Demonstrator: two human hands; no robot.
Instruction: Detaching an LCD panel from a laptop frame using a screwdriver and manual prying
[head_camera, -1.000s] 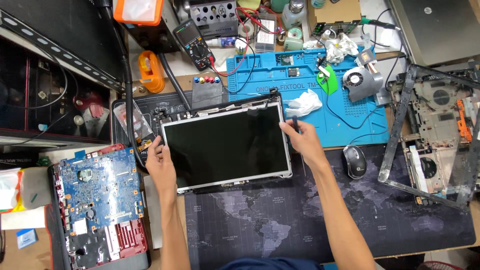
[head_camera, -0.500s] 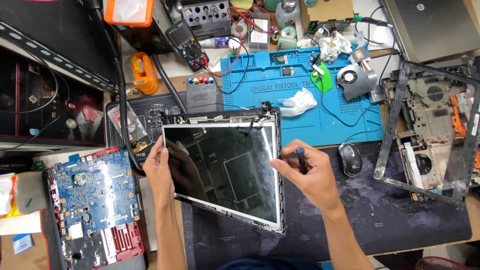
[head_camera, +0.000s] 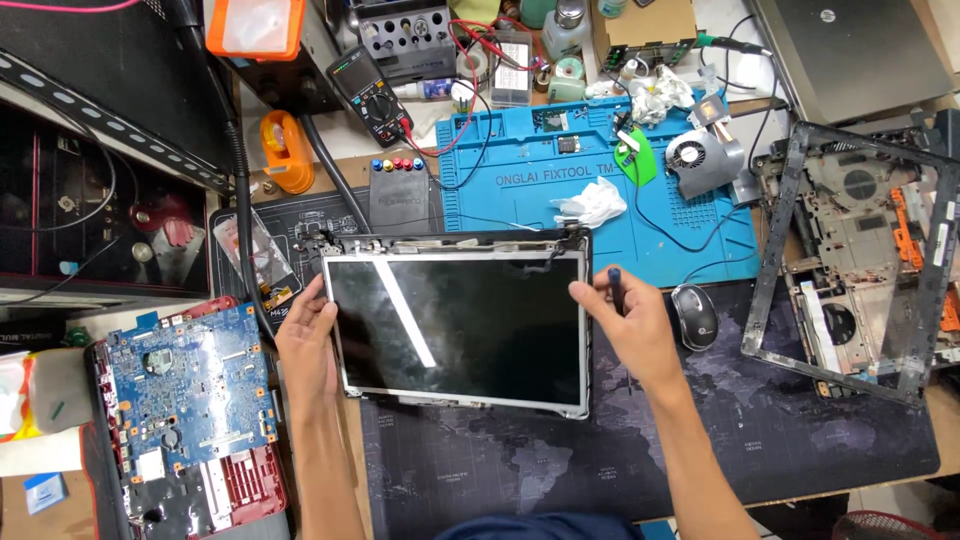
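A bare laptop screen panel (head_camera: 460, 325) with a dark glossy face and metal side brackets lies flat on the dark desk mat (head_camera: 700, 450). My left hand (head_camera: 308, 335) grips its left edge. My right hand (head_camera: 625, 322) rests at its right edge, fingers on the upper right corner, and holds a small dark screwdriver (head_camera: 614, 285) upright. Thin cables run along the panel's top edge by the hinges.
A blue motherboard (head_camera: 190, 385) in a red laptop base sits at left. A blue silicone work mat (head_camera: 560, 175) with a fan (head_camera: 692, 155) and white tissue (head_camera: 592, 205) lies behind. A mouse (head_camera: 694, 315), a black bezel frame (head_camera: 770, 230) and a stripped chassis (head_camera: 860, 250) are at right. A multimeter (head_camera: 368, 95) stands behind.
The panel was tilted up on its side half a second ago; now it lies flat again, with both hands still at its edges.
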